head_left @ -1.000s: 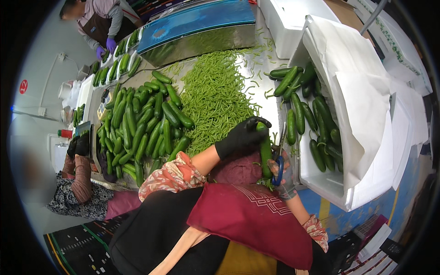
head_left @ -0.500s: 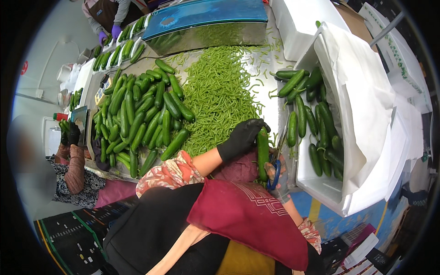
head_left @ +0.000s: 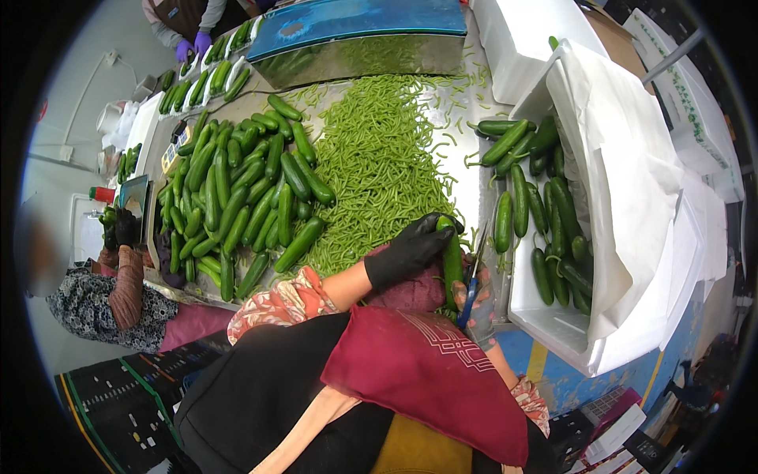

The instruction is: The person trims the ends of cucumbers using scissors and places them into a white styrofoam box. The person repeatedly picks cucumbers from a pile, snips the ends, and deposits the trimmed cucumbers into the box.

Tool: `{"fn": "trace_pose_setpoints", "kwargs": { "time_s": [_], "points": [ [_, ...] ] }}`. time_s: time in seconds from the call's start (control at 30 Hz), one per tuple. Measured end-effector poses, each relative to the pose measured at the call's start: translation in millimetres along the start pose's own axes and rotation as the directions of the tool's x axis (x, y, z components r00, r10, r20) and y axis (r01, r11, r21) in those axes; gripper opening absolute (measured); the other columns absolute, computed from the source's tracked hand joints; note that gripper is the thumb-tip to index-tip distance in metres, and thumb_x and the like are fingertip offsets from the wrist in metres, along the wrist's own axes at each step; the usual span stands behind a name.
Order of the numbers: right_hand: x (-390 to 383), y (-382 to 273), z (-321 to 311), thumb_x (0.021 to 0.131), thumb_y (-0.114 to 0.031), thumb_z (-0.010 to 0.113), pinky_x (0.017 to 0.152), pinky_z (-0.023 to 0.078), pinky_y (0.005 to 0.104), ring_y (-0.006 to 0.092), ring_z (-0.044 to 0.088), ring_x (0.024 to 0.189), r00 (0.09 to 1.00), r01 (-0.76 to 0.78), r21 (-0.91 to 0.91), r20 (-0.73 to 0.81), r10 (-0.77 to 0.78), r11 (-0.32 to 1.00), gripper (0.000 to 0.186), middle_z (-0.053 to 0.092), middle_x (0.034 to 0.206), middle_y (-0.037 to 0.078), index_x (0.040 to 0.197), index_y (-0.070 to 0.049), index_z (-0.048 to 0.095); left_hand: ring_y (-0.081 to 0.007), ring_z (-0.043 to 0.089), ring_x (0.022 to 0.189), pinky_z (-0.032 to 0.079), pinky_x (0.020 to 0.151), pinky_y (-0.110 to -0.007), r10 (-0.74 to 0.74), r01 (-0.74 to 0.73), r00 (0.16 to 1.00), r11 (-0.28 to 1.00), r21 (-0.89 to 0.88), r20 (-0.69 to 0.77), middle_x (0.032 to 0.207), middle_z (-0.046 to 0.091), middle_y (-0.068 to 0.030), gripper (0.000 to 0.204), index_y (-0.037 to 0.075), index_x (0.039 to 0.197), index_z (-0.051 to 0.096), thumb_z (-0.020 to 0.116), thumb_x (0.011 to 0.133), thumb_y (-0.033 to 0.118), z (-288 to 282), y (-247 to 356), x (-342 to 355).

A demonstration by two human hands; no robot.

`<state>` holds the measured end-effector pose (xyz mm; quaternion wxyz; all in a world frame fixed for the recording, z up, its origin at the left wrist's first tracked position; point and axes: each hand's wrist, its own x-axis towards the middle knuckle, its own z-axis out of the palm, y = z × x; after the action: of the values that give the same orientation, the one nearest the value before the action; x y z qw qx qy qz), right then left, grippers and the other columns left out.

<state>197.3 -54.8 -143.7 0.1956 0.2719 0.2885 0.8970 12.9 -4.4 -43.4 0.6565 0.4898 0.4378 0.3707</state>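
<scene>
My left hand (head_left: 404, 254), in a black glove, is closed round the upper end of a green cucumber (head_left: 452, 268) that stands nearly upright in front of my body. Blue-handled scissors (head_left: 468, 299) are in my right hand (head_left: 482, 310), which wears a thin patterned glove. The blades point up and away, just right of the cucumber. Part of the right hand and the cucumber's lower end are hidden behind the burgundy cloth at my chest. Beyond my left hand, green beans (head_left: 379, 166) cover the metal table. A large heap of cucumbers (head_left: 237, 189) lies to the left.
At the right, a tilted white foam box (head_left: 545, 322) with a paper lining (head_left: 616, 174) holds cucumbers. A metal box with a blue top (head_left: 355, 28) stands at the back. One co-worker's purple-gloved hands (head_left: 193, 47) are by packed trays; another person (head_left: 118, 300) works at the left.
My left hand has turned and slid slightly down, showing more of the cucumber's top end. The scissors have rotated in my right hand, so their handle loops look narrower. The view has shifted slightly.
</scene>
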Motion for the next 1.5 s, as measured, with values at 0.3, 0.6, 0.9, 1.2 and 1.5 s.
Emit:
{"fn": "trace_pose_setpoints", "kwargs": {
  "time_s": [0.3,0.6,0.9,1.2,1.5],
  "points": [
    [-62,-53,-35,0.076,-0.059,0.054,0.039,0.037,0.0157,0.0047,0.044,0.042,0.961,0.040,-0.072,-0.272,-0.058,0.997,0.077,0.049,0.054,-0.002,0.112,0.007,0.039,-0.0126,0.050,0.095,0.043,0.082,-0.028,0.057,-0.048,0.997,0.985,-0.163,0.054,0.105,0.051,-0.0044,0.046,0.002,0.118,0.043,0.058,0.083,0.029,2,1,-5],
    [-45,-38,-27,0.076,-0.056,0.056,0.039,0.037,0.0180,0.0090,0.047,0.048,0.968,-0.001,-0.116,-0.248,-0.028,0.993,0.069,0.049,0.061,0.004,0.106,0.004,0.041,-0.0145,0.052,0.089,0.043,0.080,-0.029,-0.011,0.013,1.000,0.995,0.103,-0.023,0.098,0.055,-0.0052,0.038,0.002,0.111,0.049,0.044,0.090,0.033,4,12,-5],
    [-14,-7,-9,0.080,-0.045,0.058,0.038,0.037,0.0173,0.0104,0.046,0.046,0.986,0.122,0.054,-0.122,-0.115,0.991,0.069,0.048,0.068,0.011,0.115,0.010,0.035,-0.0135,0.054,0.081,0.043,0.074,-0.027,0.003,0.007,0.994,0.996,0.089,-0.107,0.090,0.058,-0.0065,0.041,0.000,0.106,0.051,0.030,0.094,0.032,0,-9,-7],
    [11,11,6,0.087,-0.048,0.043,0.032,0.037,0.0236,0.0133,0.045,0.042,0.927,0.350,-0.338,-0.011,-0.376,0.874,0.066,0.048,0.066,0.013,0.120,0.008,0.032,-0.0207,0.055,0.094,0.044,0.085,-0.035,-0.128,0.140,0.990,0.806,-0.575,0.062,0.102,0.056,-0.0096,0.028,0.002,0.107,0.048,0.055,0.084,0.017,19,26,-23],
    [-30,-20,-42,0.084,-0.054,0.044,0.046,0.044,0.0315,0.0196,0.052,0.054,0.926,0.209,-0.484,-0.182,-0.331,0.850,0.064,0.051,0.071,0.013,0.110,0.004,0.037,-0.0261,0.051,0.100,0.042,0.088,-0.039,0.524,-0.571,0.817,0.791,0.220,0.241,0.112,0.046,-0.0145,0.047,0.004,0.121,0.036,0.045,0.089,0.038,-81,187,153]
  ]
}}
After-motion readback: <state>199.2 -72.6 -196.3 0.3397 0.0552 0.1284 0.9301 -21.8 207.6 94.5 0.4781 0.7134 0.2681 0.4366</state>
